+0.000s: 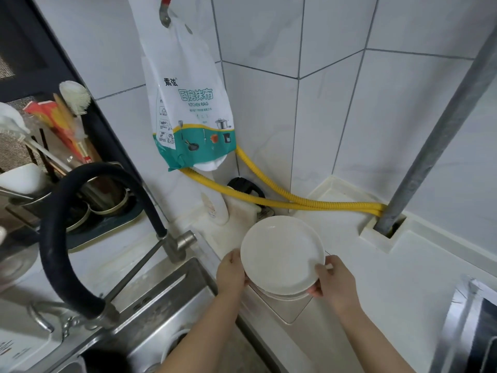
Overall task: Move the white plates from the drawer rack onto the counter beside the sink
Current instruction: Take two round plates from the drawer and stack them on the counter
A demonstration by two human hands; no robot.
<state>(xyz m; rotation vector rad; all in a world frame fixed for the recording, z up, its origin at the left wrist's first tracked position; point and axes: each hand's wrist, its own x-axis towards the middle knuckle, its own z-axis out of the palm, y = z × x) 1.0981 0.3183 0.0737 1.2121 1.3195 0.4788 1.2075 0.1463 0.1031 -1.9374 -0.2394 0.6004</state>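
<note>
White plates [282, 254], a small stack, sit in my two hands over the pale worktop [376, 278], just right of the steel sink [161, 305]. At least two rims show under the top plate at the near edge; exact count I can't tell. Whether the stack's bottom touches the worktop I can't tell either, the plates hide it.

Left hand [231, 273] grip is closed on the left rim, thumb on top, fingers out of sight underneath. Right hand [334, 281] grip is closed on the near-right rim, thumb over the edge, fingers curled under.

Black flexible faucet [88, 232] arches over the sink on the left. Behind the plates, near the wall corner, a white bottle [215, 205] stands upright, with a yellow corrugated hose [269, 197] running past it to a grey pipe [435, 135] that passes down through a cut-out in the worktop. A kitchen rag bag [188, 103] hangs on the tiled wall above. Utensil holder [67, 146] with brushes and chopsticks far left.
</note>
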